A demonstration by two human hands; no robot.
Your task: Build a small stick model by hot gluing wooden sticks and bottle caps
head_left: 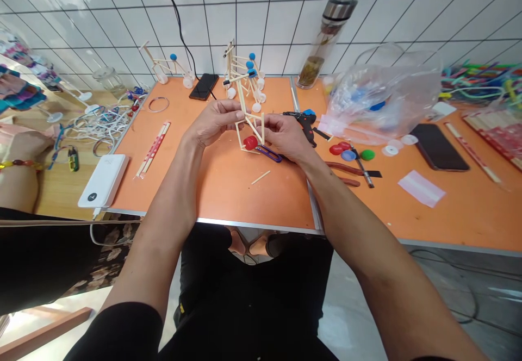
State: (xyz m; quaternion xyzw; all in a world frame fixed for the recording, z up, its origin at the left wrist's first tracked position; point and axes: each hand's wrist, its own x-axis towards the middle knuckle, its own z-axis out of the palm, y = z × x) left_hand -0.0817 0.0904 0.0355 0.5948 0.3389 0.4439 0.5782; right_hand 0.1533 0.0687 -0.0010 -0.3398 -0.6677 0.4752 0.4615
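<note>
My left hand (214, 123) pinches the top of a small frame of glued wooden sticks (249, 124) above the orange table (212, 192). My right hand (286, 136) grips the frame's lower part from the other side. A red bottle cap (250, 142) sits at the frame's bottom corner, close to my right fingers. Just below my right hand lies a blue-purple clip (269, 153). A black and blue glue gun (304, 123) rests beyond my right hand. A loose stick (261, 177) lies on the table in front of my hands.
Two finished stick models (243, 73) with blue caps stand at the table's back edge. Right: pliers (346, 169), loose caps, a plastic bag (383, 100), a phone (438, 146). Left: a white power bank (103, 180), tangled cables (101, 124), a nearby person's arm (20, 170).
</note>
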